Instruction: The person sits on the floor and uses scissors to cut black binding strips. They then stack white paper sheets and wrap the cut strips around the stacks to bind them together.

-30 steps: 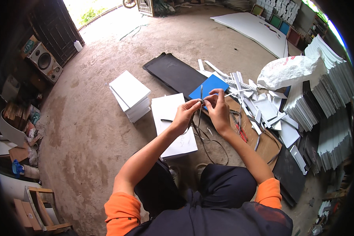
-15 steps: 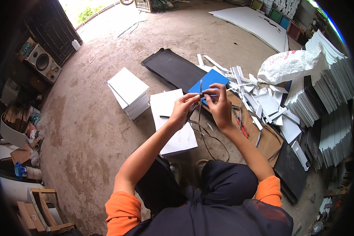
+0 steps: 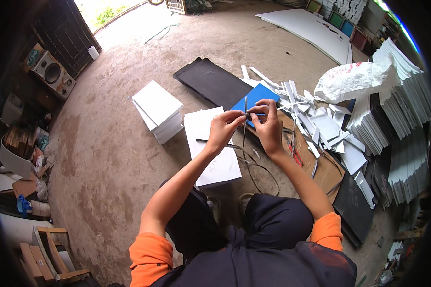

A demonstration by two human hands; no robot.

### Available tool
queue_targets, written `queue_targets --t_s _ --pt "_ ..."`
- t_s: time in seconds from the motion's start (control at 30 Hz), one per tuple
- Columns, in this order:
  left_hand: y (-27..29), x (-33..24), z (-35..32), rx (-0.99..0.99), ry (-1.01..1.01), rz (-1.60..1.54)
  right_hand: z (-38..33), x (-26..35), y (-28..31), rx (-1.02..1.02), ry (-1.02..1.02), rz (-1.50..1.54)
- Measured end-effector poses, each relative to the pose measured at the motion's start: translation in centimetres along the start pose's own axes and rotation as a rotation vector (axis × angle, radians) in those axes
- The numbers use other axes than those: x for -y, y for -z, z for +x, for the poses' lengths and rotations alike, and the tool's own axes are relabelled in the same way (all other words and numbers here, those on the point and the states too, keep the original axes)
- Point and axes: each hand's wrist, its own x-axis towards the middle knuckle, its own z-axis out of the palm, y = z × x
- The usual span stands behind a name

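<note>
You sit low on the bare concrete floor [image 3: 105, 143] with both forearms raised in front of you, and your left hand [image 3: 223, 128] and right hand [image 3: 269, 125] meet over the work area, fingers pinched narrow on a thin dark strip [image 3: 244, 119]. The strip stands nearly upright between the two hands, its top end poking above your fingertips and its lower length trailing down toward a loose dark loop [image 3: 261, 167] on the floor by your knees. Holding it at chest level and close in appears to let both thumbs bear on the same short section; exactly what the fingertips are doing there is too small to tell. Directly beneath your hands lies a white sheet stack [image 3: 210, 148] with a slim dark pen-like item [image 3: 203, 140] on it, placed within easy reach. A second, thicker stack of white panels [image 3: 158, 110] sits to your left, apart from the first. Beyond your hands lie a blue board [image 3: 254, 95] and a black panel [image 3: 210, 81], touching or overlapping. To your right, white offcuts [image 3: 321, 124] are scattered over brown cardboard [image 3: 328, 167], with red-handled pliers [image 3: 294, 154] just beside your right wrist. A white sack [image 3: 352, 81] and tall stacks of white sheets [image 3: 402, 95] line the right side.
</note>
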Motion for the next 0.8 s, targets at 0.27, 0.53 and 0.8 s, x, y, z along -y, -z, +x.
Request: queue_targets --t_s 0.27,0.53,0.8 --pt "0.1 1.4 0.4 0.161 0.142 -0.353 0.2 -0.7 -0.2 0.019 -0.013 0.03" --pt "-0.7 1.8 0.6 0.057 0.147 -0.51 0.3 0.1 0.3 -0.026 0.21 -0.155" --pt "-1.2 1.4 0.3 0.001 0.084 -0.371 0.1 0.6 0.3 0.037 0.054 -0.164"
